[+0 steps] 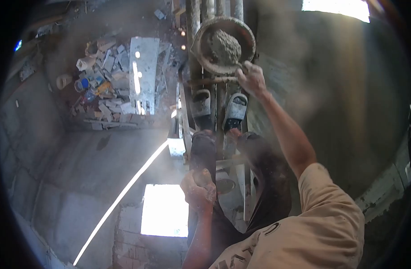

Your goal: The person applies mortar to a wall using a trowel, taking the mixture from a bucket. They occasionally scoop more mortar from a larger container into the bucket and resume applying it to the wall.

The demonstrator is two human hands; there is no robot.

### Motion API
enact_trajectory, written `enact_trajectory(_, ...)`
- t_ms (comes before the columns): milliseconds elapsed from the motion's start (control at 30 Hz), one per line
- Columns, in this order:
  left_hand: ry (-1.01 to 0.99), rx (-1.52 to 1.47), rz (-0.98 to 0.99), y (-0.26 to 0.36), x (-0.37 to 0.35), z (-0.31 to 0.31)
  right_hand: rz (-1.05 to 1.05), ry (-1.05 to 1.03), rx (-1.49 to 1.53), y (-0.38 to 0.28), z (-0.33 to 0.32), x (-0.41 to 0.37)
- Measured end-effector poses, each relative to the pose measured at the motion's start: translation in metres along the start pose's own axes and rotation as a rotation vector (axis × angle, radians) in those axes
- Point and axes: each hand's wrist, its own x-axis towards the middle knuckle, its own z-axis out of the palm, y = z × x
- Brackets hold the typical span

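Note:
My right hand (251,80) is closed around the handle of a trowel at the near rim of a round bucket (204,62). Wet grey mortar (226,45) lies heaped inside the bucket and hides the trowel's blade. Close to my left knee, my left hand (199,192) is held with its fingers curled in. Whether something small sits in those fingers is hidden. The bucket stands on a narrow platform of planks or poles (208,9), just beyond my sandalled feet (236,110).
Down to the left lies a pile of rubble and broken blocks (108,67) beside a pale board (145,71). A grey plastered wall (317,85) rises along the right. Bright daylight enters through an opening (165,210) at lower left. The platform's side edges are open to the floor below.

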Motion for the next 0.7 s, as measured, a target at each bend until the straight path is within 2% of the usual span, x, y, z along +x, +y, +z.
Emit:
enact_trajectory(133, 0.016, 0.092, 0.075, 0.001, -0.008, -0.007, 0.105, 0.025, 0.055, -0.03, -0.046, -0.024)
enact_trajectory(167, 0.038, 0.11, 0.093, 0.001, -0.009, -0.006, -0.057, 0.178, -0.06, -0.022, -0.042, -0.028)
enact_trajectory(200, 0.112, 0.055, 0.048, 0.002, -0.014, -0.005, -0.123, 0.257, -0.105, -0.025, -0.062, -0.037)
enact_trajectory(233, 0.131, 0.013, 0.095, -0.002, -0.012, -0.001, -0.184, 0.34, -0.155, -0.029, -0.082, -0.047)
enact_trajectory(333, 0.111, -0.115, 0.291, -0.046, -0.005, 0.003, 0.076, 0.243, 0.19, -0.138, -0.234, -0.121)
enact_trajectory(400, 0.048, -0.233, 0.428, -0.077, 0.01, 0.011, 0.181, 0.257, 0.014, -0.195, -0.34, -0.167)
enact_trajectory(467, -0.031, -0.32, 0.54, -0.103, 0.039, 0.018, -0.086, 0.465, -0.107, -0.226, -0.426, -0.209)
enact_trajectory(500, -0.066, -0.332, 0.585, -0.107, 0.05, 0.013, -0.209, 0.498, 0.167, -0.234, -0.46, -0.225)
enact_trajectory(567, -0.111, -0.309, 0.65, -0.08, 0.066, -0.001, -0.266, 0.683, -0.327, -0.284, -0.54, -0.281)
enact_trajectory(633, -0.111, -0.238, 0.697, -0.047, 0.064, -0.036, -0.198, 0.479, -0.171, -0.369, -0.627, -0.37)
enact_trajectory(700, -0.093, -0.143, 0.695, -0.045, 0.074, -0.071, -0.257, 0.37, -0.076, -0.411, -0.678, -0.432)
